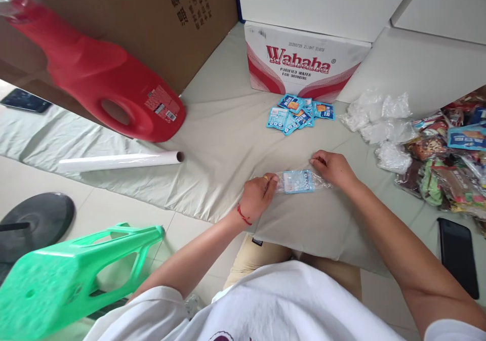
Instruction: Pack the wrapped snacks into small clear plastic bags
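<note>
A small blue packet point(298, 181) lies inside a clear plastic bag, low on the cloth-covered surface between my hands. My left hand point(258, 194) is closed on the left end of the bag, its thumb and fingers pressed together. At the bag's right end my right hand point(332, 167) is closed, its fingertips pinched by the clear plastic; what is between them is too small to make out. Several blue packets point(299, 116) sit in a loose pile farther back, before the white and red carton.
Clear bags point(391, 123) and a heap of coloured snack packs point(448, 164) lie at the right, with a black phone point(457, 255) nearer. At the left are a red jug point(114, 88), a white roll point(121, 161) and a green stool point(68, 275). The Wahaha carton point(304, 62) stands behind.
</note>
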A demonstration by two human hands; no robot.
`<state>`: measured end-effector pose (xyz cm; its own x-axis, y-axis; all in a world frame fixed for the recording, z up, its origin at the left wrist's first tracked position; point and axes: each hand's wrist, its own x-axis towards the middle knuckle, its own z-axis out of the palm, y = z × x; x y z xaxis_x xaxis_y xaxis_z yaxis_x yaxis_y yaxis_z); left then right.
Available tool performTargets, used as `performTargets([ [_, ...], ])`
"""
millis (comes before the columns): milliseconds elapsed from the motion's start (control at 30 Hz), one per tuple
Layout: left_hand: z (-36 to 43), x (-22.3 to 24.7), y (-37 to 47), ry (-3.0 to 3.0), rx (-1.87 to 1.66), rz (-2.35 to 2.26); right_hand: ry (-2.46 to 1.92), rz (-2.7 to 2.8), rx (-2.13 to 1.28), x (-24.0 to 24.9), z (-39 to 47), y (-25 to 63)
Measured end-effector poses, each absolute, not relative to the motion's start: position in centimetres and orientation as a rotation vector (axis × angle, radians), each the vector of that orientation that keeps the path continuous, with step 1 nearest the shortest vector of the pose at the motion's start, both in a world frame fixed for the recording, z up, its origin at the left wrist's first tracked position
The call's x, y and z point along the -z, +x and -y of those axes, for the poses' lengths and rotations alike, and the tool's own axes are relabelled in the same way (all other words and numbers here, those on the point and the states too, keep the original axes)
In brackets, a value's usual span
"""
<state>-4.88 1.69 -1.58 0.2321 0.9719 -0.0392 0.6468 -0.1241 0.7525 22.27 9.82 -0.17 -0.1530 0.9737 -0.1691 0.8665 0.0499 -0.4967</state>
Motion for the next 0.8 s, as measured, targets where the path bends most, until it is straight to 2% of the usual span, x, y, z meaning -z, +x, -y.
performTargets([
  [133,-1.9,1.7,-4.1,1.761,-0.665,-1.715,-1.854,2.086,-0.542,0.8,-8.8,23.6],
  [300,-1.7,3.1,-3.8,2.050,-0.907,-1.855,-1.822,2.077,-0.552,0.2,-6.3,25.7],
  [400,-1.4,3.9,-3.8,2.173,-0.958,-1.848,-1.813,2.121,-0.652,0.1,-4.9,26.5],
  [633,-1.2,4.4,-3.8,2.539,-0.701,-1.569,-1.908,1.955,-0.788,-0.7,-4.1,26.3],
  [800,-1.3,4.1,-3.7,2.515,-0.617,-1.549,-1.891,1.529,-1.192,-1.7,-4.0,25.0],
])
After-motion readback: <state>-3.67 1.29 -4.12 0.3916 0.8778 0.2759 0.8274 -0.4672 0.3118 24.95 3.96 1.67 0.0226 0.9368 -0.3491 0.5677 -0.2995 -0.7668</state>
